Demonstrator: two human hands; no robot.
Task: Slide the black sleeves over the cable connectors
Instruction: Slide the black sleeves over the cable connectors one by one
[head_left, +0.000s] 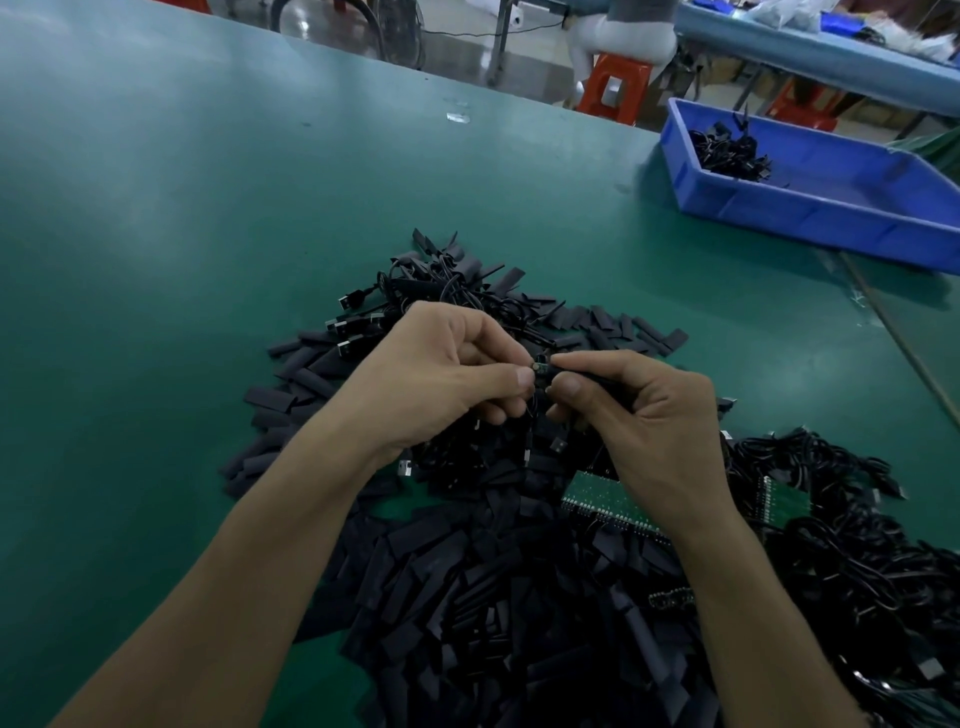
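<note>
Pinching a small connector (539, 370) between thumb and fingers, left hand (441, 379) meets right hand (639, 415), which pinches a black sleeve (587, 375) touching it. Fingers hide most of both. Beneath: loose sleeve pile (467, 582) on green table (156, 234); cable tangle (857, 545) cut off at right.

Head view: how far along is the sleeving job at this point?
Probably done: a small bundle of cables lies in the blue bin. In hand: the left hand pinches a connector while the right hand holds a black sleeve at its end, apparently not yet over it. Left: a big pile of loose sleeves and a tangle of cables, so most work seems to remain.
</note>
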